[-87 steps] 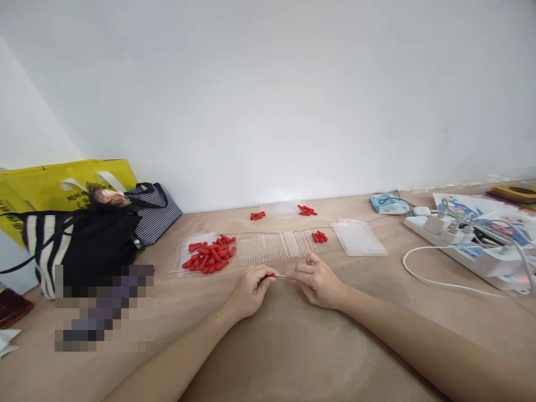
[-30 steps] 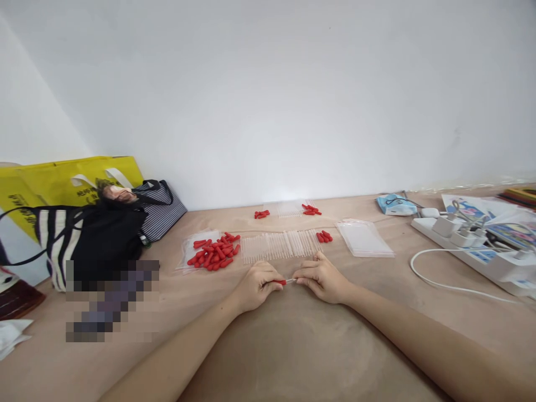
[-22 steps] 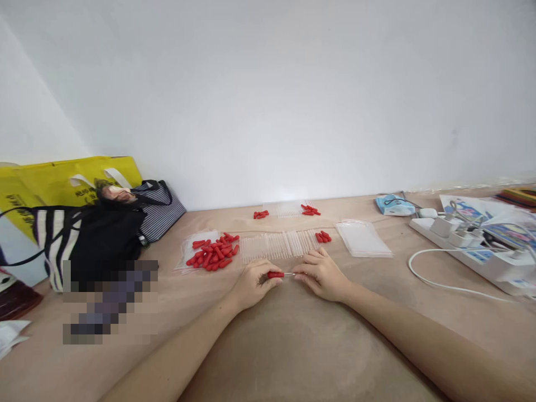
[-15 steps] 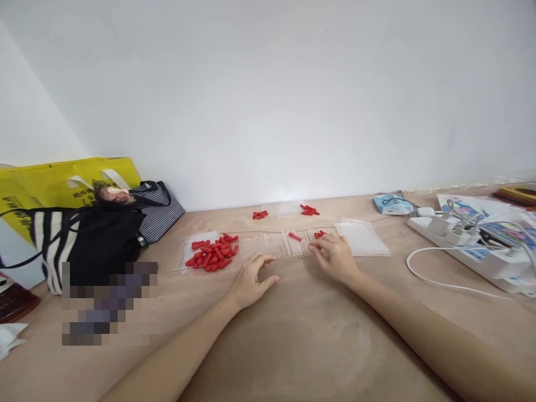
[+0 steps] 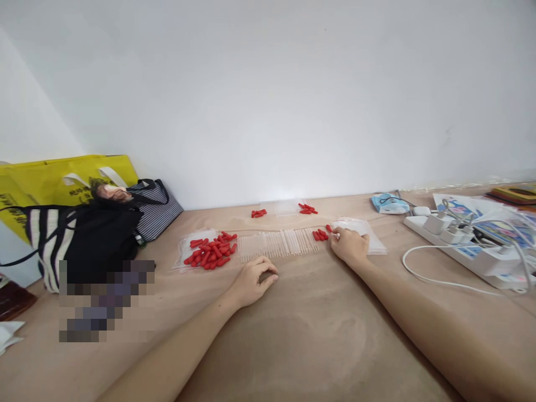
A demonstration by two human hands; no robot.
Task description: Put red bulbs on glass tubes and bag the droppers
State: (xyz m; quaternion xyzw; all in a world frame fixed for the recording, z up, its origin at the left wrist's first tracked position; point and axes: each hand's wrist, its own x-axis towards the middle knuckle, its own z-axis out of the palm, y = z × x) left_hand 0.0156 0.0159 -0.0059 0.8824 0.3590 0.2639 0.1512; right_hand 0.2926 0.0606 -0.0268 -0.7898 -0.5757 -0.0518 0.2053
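Observation:
My left hand (image 5: 252,281) rests on the table just in front of a row of thin clear tubes (image 5: 278,243). Its fingers are loosely curved, the thumb stands apart and nothing is in it. My right hand (image 5: 350,244) is at the right end of the row, over the edge of a stack of clear plastic bags (image 5: 376,241). A red rubber bulb (image 5: 329,228) shows at its closed fingertips. Several more red bulbs (image 5: 320,235) lie just left of these fingers. On another clear bag at the left lies a larger heap of red bulbs (image 5: 211,252).
Near the wall lie two small groups of red bulbs (image 5: 258,214) beside more clear tubes (image 5: 287,209). At right are a white power strip (image 5: 460,245) with chargers and cables, and a blue pack (image 5: 390,204). Bags, including a black one (image 5: 96,240), stand at left.
My right hand has moved right, from the end of the tube row to the bag stack. The red bulb seen over the tubes is gone from there; one now shows at its fingertips.

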